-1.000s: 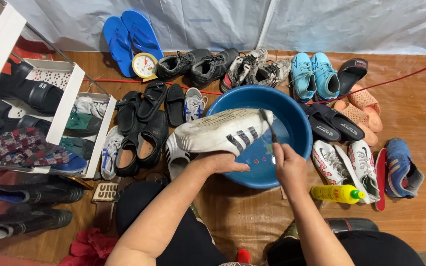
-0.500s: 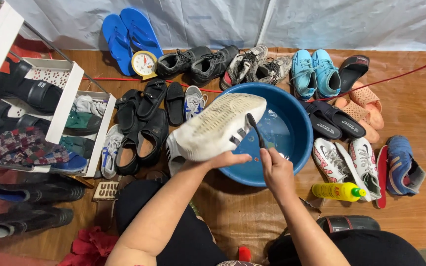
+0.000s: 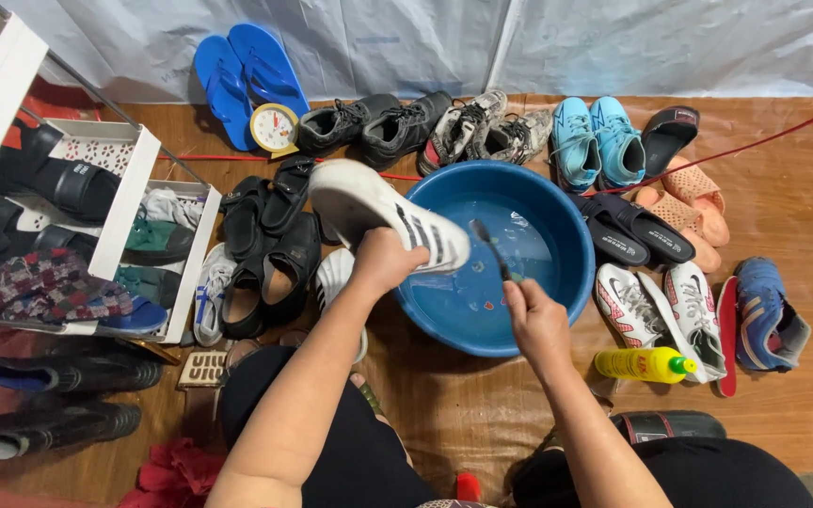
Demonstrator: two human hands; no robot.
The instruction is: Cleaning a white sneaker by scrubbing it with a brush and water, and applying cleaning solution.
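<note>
Sneaker: white sneaker [image 3: 383,212] with dark stripes, lifted over the near-left rim of the blue basin [image 3: 571,282].
Long axis: runs from upper left down toward the right, one end over the water, the other out past the rim.
Left hand: left hand [image 3: 383,261] closed around the sneaker from below.
Right hand: right hand [image 3: 536,320] gripping a dark brush [image 3: 489,246], bristle end pointing up-left at the sneaker.
Nearer: the brush tip is just right of the sneaker, not touching.
Beyond: yellow bottle [image 3: 645,364] lies right of the right hand.

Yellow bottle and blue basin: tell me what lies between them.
In the head view, a pair of white sneakers lies on the floor between the yellow bottle and the blue basin, beside the basin's right rim.
</note>
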